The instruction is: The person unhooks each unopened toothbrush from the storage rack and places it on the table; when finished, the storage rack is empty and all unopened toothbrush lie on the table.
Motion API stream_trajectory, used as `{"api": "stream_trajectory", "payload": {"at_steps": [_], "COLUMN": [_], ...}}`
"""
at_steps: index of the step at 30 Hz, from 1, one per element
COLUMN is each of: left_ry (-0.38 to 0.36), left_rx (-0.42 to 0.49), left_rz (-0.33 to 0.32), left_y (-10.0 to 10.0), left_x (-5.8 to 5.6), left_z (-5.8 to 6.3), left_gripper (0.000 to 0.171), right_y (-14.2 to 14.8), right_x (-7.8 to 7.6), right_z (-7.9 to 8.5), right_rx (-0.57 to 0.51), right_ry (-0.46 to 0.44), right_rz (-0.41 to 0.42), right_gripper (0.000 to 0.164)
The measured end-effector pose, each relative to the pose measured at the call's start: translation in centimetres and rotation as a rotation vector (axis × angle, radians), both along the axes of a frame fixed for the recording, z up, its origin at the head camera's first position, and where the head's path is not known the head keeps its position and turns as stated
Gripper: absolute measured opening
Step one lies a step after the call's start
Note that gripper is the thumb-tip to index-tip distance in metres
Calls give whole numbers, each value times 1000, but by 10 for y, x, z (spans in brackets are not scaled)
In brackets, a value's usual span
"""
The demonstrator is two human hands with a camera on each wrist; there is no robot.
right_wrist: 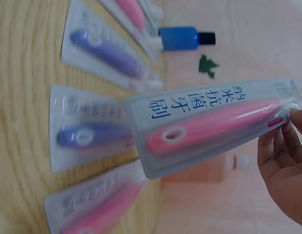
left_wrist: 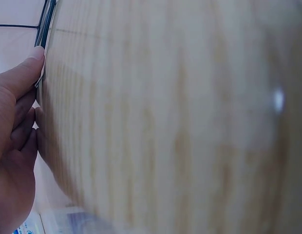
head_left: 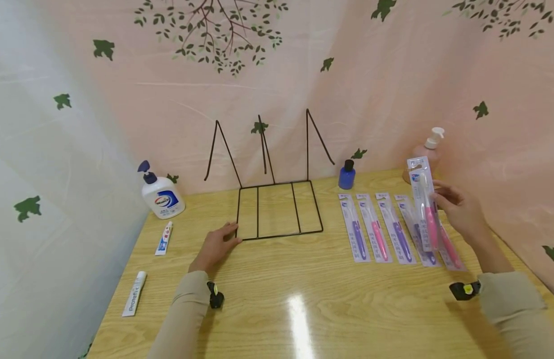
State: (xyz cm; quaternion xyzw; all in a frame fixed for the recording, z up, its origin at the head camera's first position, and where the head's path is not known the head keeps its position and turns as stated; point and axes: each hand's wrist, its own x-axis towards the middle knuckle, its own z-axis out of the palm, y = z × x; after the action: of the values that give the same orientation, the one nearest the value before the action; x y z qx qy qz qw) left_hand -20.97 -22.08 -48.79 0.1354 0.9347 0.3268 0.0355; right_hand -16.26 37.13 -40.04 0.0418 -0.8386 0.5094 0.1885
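My right hand (head_left: 461, 207) pinches the edge of a packaged toothbrush (right_wrist: 209, 124) with a pink handle, raised and tilted over the table. Beneath it lie several more packaged toothbrushes (head_left: 378, 228) in a row, purple and pink; the held pack partly covers the two rightmost in the head view. With thumb and fingertips, my left hand (head_left: 216, 248) holds the front left corner of a black wire rack (head_left: 279, 236). The rack rests on the table with three bent uprights at its back. In the left wrist view, the thumb lies against the wire (left_wrist: 42, 36).
A blue bottle (head_left: 346, 177) with a black cap stands right of the rack. Behind the held pack is a pink pump bottle (head_left: 431, 148). On the left stand a white pump bottle (head_left: 162, 198) and two lying tubes, one small (head_left: 164, 239) and one larger (head_left: 134, 295). Patterned cloth backs the table.
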Motion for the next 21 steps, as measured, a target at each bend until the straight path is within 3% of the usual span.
{"api": "stream_trajectory", "payload": {"at_steps": [13,21], "left_ry": [11,13], "left_rx": [-12,-11], "left_rz": [0,-5], "left_y": [1,2], "left_x": [0,0], "left_z": [3,4], "left_gripper": [56,57], "right_y": [63,84], "right_x": [-2,0], "right_z": [-13,-23], "right_rx": [204,319], "right_ry": [-201,-317], "right_rz": [-163,-131], "right_gripper": [51,45]}}
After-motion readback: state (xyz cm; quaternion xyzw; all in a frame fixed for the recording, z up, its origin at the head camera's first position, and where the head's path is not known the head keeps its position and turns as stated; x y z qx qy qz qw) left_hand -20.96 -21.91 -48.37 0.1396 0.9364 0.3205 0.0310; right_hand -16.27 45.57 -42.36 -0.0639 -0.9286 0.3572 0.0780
